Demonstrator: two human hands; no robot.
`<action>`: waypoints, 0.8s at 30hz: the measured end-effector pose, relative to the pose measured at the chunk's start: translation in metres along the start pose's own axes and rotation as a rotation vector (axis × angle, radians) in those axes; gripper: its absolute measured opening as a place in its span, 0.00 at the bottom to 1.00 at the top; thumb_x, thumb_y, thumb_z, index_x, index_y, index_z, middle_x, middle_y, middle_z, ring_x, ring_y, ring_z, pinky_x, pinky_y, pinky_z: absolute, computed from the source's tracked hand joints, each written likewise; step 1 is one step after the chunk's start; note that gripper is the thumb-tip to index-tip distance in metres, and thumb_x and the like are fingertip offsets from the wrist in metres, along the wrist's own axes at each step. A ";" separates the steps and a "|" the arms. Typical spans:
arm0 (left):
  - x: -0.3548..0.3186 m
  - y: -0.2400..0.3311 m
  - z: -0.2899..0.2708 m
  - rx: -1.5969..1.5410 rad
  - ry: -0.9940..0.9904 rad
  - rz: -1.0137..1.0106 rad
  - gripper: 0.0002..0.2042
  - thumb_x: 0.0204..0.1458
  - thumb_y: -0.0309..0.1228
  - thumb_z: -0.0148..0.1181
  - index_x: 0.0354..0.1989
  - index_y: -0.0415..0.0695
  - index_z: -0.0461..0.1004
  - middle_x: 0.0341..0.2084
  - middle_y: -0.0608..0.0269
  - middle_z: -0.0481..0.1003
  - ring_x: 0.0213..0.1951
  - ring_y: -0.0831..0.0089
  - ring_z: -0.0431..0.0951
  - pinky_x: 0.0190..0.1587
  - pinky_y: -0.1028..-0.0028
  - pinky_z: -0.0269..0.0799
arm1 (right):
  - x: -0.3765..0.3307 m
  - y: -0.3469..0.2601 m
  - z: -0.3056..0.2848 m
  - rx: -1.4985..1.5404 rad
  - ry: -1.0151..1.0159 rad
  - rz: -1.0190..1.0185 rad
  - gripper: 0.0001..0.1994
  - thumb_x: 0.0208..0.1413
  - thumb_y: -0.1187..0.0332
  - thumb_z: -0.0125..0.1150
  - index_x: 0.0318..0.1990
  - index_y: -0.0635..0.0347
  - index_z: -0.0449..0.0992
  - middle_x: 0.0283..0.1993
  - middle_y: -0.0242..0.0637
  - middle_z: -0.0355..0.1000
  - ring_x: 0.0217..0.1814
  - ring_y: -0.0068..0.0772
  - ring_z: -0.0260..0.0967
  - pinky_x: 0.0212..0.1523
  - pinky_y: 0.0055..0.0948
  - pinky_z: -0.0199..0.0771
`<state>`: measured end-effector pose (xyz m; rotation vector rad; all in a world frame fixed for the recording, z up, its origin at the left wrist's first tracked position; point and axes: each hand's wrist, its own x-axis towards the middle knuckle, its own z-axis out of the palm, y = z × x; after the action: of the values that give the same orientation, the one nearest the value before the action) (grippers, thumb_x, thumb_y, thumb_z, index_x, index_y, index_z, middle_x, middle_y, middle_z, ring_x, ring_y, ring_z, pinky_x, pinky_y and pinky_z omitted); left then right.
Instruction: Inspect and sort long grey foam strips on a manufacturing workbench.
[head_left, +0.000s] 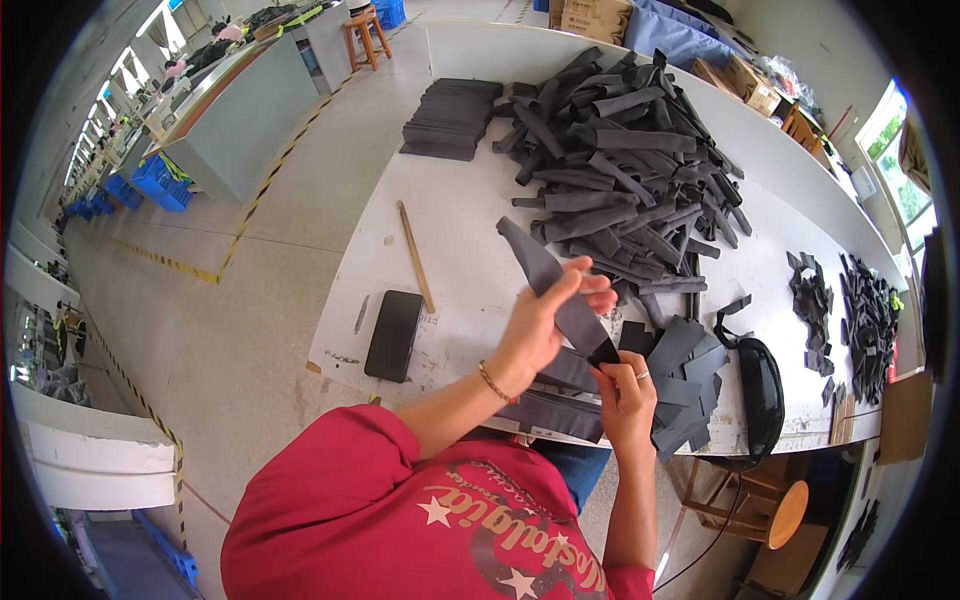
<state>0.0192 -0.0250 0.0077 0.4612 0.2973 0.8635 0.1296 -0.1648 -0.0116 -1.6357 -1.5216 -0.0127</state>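
**Red shirt point(340, 510) right under the lens, grey strip point(580, 322) up in both hands**

So the shirt fills the bottom of the view, and just past it the strip is up off the bench point(460, 245), slanting away to the upper left over the near edge.

Handling-wise, I'd call it light, soft cloth with a bit of body: the far end sticks out past the hand with only a slight bend. Doesn't look fragile, so I'd guess creasing or twisting is the main worry. Slippery? Can't tell from here. Best hold, imo: a pinch at the near end plus a loose hand midway so it doesn't flop.

Which is pretty much what's going on. The left grip point(540, 325) is partly open, thumb lying across the strip around the middle, fingers spread out past its other edge, looks pretty relaxed. The right grip point(630, 397) is closed down, thumb and fingers pinching the near end. Can't make out exactly how that end is tucked in there.

Loose flat pieces point(690, 380) lie just beside the right grip, and a big heap point(625, 170) of similar strips sits farther back.
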 end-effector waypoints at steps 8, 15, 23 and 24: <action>0.011 0.019 0.009 0.058 0.207 0.105 0.13 0.55 0.29 0.64 0.44 0.34 0.72 0.31 0.51 0.78 0.36 0.59 0.81 0.44 0.61 0.79 | -0.008 -0.012 -0.003 -0.009 0.032 -0.042 0.09 0.45 0.81 0.69 0.30 0.65 0.72 0.35 0.43 0.71 0.31 0.43 0.71 0.29 0.32 0.71; 0.003 -0.009 0.007 0.120 0.190 0.078 0.15 0.54 0.35 0.66 0.40 0.34 0.74 0.26 0.59 0.76 0.27 0.69 0.76 0.34 0.69 0.75 | -0.010 -0.001 0.006 -0.021 0.080 -0.112 0.10 0.43 0.80 0.69 0.30 0.63 0.72 0.34 0.40 0.70 0.30 0.42 0.69 0.28 0.35 0.69; -0.013 -0.016 0.011 0.108 0.164 0.001 0.20 0.57 0.40 0.62 0.47 0.35 0.73 0.25 0.60 0.76 0.29 0.68 0.78 0.39 0.67 0.75 | -0.003 0.000 0.001 -0.008 0.080 -0.121 0.10 0.43 0.81 0.69 0.29 0.63 0.71 0.35 0.41 0.71 0.29 0.41 0.69 0.28 0.32 0.69; -0.014 -0.017 0.010 0.106 0.136 -0.003 0.20 0.58 0.41 0.60 0.48 0.36 0.72 0.26 0.60 0.76 0.31 0.67 0.78 0.40 0.66 0.76 | -0.002 0.000 0.000 -0.004 0.078 -0.121 0.10 0.42 0.81 0.69 0.29 0.63 0.71 0.35 0.41 0.71 0.29 0.41 0.69 0.28 0.32 0.69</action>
<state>0.0262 -0.0485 0.0090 0.5009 0.4707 0.8805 0.1291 -0.1662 -0.0128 -1.5266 -1.5592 -0.1436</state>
